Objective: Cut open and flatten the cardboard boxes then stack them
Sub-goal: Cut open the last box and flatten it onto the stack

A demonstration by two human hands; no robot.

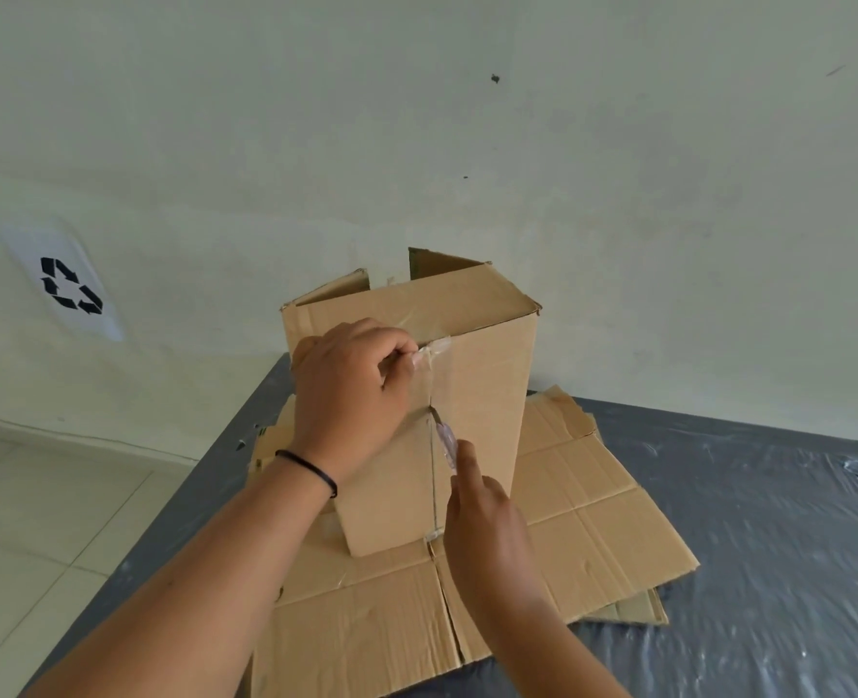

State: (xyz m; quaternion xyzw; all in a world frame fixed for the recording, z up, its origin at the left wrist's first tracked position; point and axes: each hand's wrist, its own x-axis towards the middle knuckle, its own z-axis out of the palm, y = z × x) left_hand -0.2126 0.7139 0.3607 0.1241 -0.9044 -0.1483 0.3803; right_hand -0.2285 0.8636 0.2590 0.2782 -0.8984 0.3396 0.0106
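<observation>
Upright cardboard box (472,365) standing on a pile of flattened cardboard (593,501), near the back edge of the worktop (769,521), close to the wall (416,118). Top flaps partly raised at the rear. Left hand (351,390) curled at the box's near face, fingers pinching a crumpled strip of clear tape (432,351) just under the top edge. Thin black band (308,468) round the left wrist. Right hand (487,516) closed round a small knife (444,438), forefinger stretched along it, blade tip set in the vertical seam (434,486) of the near face, about halfway down. Scrap of tape also at the foot of that seam. Worktop covered in grey plastic sheeting, wrinkled and glossy on the right. Recycling sign (67,284) on the wall at left. Pale tiled floor (39,496) beside the worktop on the left.
</observation>
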